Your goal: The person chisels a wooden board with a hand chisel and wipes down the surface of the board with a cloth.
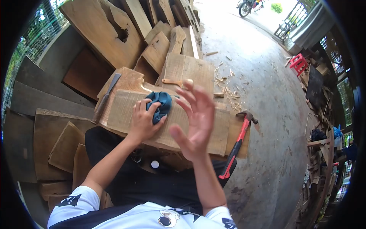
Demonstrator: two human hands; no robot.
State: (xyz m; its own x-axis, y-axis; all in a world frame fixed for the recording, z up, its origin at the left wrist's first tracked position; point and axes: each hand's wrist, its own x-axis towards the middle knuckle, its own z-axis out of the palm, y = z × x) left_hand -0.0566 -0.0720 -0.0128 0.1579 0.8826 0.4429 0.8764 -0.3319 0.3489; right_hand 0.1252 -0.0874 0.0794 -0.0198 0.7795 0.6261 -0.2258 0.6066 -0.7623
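A crumpled blue-green cloth (160, 107) rests on a wide wooden board (124, 110) in front of the person. My left hand (146, 121) grips the cloth from its left side, fingers bent over it. Raised above the board to the right, my right hand (195, 120) has its fingers spread and holds nothing. Behind the hands lies a brush with a wooden handle (171, 81), its far end partly hidden by my right fingertips. A long dark metal tool (108, 93) lies along the board's left end.
A hammer with a red and black handle (238, 143) lies at the board's right end. Wood slabs (103, 30) lean at the back left. Wood chips (230, 95) litter the concrete floor. A red stool (298, 64) and a motorcycle (247, 7) stand farther off.
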